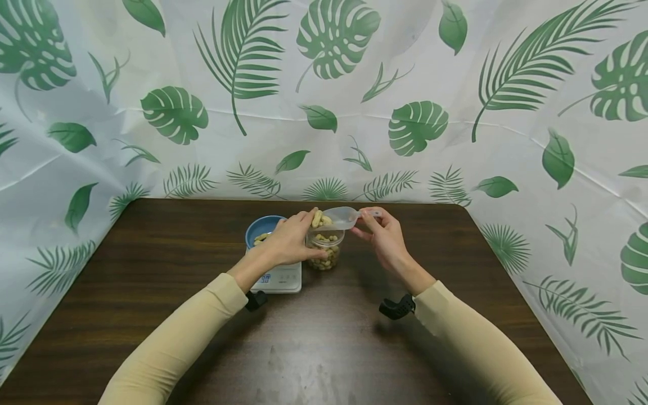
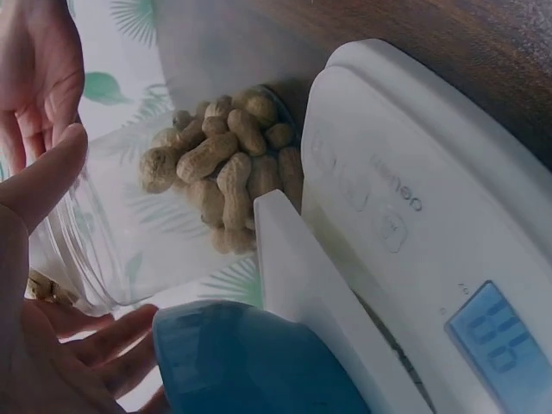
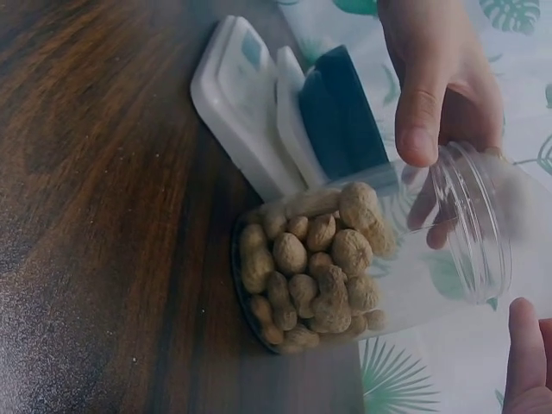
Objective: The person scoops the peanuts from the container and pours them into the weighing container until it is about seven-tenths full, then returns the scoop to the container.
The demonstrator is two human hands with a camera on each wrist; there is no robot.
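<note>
My left hand (image 1: 288, 241) grips a clear plastic jar (image 3: 414, 285) near its threaded mouth, thumb on the near side and fingers round the back. Peanuts in their shells (image 3: 310, 276) fill the lower part of the jar. Between the fingers and thumb of my right hand (image 1: 388, 239) is the handle of a translucent scoop (image 1: 343, 218). The scoop lies level across the jar's mouth, with a few peanuts (image 1: 320, 218) at its left end, close to my left fingertips. In the right wrist view only part of the right hand shows.
Left of the jar, a blue bowl (image 1: 260, 226) holding some peanuts sits on a white kitchen scale (image 1: 288, 281) with a lit display (image 2: 500, 341). Everything stands on a dark wooden table (image 1: 314, 349). A leaf-printed sheet (image 1: 349, 152) hangs behind it.
</note>
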